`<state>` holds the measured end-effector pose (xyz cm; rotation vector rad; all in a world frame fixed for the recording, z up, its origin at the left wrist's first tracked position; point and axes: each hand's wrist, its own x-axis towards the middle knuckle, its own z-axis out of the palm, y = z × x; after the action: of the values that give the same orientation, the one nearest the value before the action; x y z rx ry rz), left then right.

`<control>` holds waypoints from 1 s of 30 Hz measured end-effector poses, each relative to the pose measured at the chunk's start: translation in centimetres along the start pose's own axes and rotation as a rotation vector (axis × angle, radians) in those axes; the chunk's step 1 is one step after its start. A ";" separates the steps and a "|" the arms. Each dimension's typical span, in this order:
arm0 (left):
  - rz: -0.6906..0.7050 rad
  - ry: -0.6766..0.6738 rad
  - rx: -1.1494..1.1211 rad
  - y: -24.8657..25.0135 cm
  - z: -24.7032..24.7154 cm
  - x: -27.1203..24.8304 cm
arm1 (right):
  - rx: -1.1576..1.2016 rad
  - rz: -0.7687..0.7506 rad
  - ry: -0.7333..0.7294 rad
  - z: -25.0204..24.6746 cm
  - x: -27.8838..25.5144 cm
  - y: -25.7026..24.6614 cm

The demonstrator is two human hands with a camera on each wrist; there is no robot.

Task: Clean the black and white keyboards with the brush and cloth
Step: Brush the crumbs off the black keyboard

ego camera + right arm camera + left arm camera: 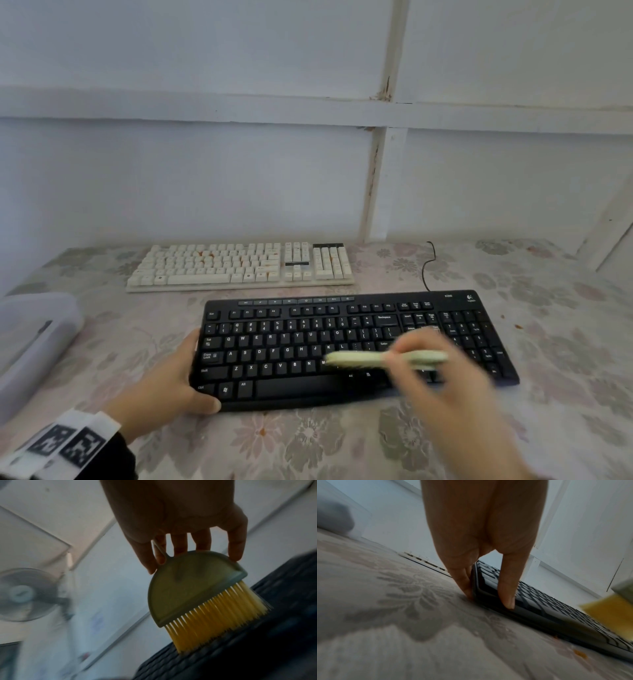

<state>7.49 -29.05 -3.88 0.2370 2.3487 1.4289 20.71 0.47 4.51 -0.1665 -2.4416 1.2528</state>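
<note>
The black keyboard (pixel 291 346) lies near me on the flowered tablecloth, with the white keyboard (pixel 239 265) behind it by the wall; orange stains show on its keys. My left hand (pixel 191 373) steadies the black keyboard's left end: straight fingers (pixel 464 582) against its side, thumb on the front corner. My right hand (pixel 421 359) grips a pale green half-round brush (pixel 197 588). Its yellow bristles touch the keys of the black keyboard (pixel 257 649) right of the middle. The hand is blurred by motion. No cloth is visible in any view.
A translucent plastic box (pixel 34 335) stands at the table's left edge. A black cable (pixel 426 270) runs from the black keyboard toward the wall. Orange crumbs (pixel 519 326) lie on the tablecloth to the right. A fan (pixel 25 595) shows in the right wrist view.
</note>
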 end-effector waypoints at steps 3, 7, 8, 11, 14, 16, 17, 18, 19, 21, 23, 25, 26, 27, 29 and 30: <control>0.017 -0.003 0.005 0.1 0.1 -0.1 | -0.100 -0.172 -0.169 6.0 -1.1 -1.3; 0.048 0.010 0.039 -0.1 0.1 0.2 | -0.283 -0.359 -0.082 10.5 -2.0 -2.4; 0.044 0.006 0.046 -0.1 0.1 0.2 | -0.292 -0.379 -0.044 10.8 -2.1 -2.3; 0.023 -0.001 0.037 -0.3 0.0 0.2 | -0.322 -0.373 -0.019 10.0 -1.6 -1.4; 0.013 -0.017 0.024 -0.2 -0.1 0.2 | -0.403 -0.336 -0.001 8.6 -1.1 -0.8; 0.015 -0.018 0.031 -0.2 -0.1 0.2 | -0.402 -0.334 0.020 8.3 -0.8 -0.8; 0.019 -0.016 0.030 -0.2 -0.1 0.2 | -0.382 -0.351 0.028 8.2 -0.8 -1.0; 0.021 -0.011 0.028 -0.3 -0.1 0.2 | -0.352 -0.375 0.030 8.4 -0.8 -1.2; 0.027 -0.007 0.029 -0.4 -0.2 0.3 | -0.317 -0.402 0.027 8.7 -0.9 -1.4; 0.035 -0.004 0.037 -0.5 -0.2 0.4 | -0.276 -0.442 -0.008 9.6 -1.3 -1.7; 0.039 -0.008 0.029 -0.5 -0.1 0.4 | -0.279 -0.430 -0.049 10.0 -1.5 -1.5; 0.033 -0.009 0.007 -0.4 -0.1 0.3 | -0.298 -0.373 -0.060 9.8 -1.4 -1.3; 0.030 -0.012 0.001 -0.4 -0.1 0.3 | -0.324 -0.347 -0.056 9.4 -1.3 -1.3; 0.028 -0.016 0.002 -0.4 -0.1 0.3 | -0.356 -0.326 -0.056 9.0 -1.2 -1.4; 0.025 -0.020 0.005 -0.4 -0.1 0.3 | -0.397 -0.306 -0.049 8.3 -1.2 -1.4; 0.023 -0.019 0.005 -0.4 -0.2 0.2 | -0.388 -0.302 -0.060 7.9 -1.2 -1.4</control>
<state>7.23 -29.27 -4.19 0.2782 2.3413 1.4255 18.78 -6.67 1.12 0.1342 -2.6151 0.6608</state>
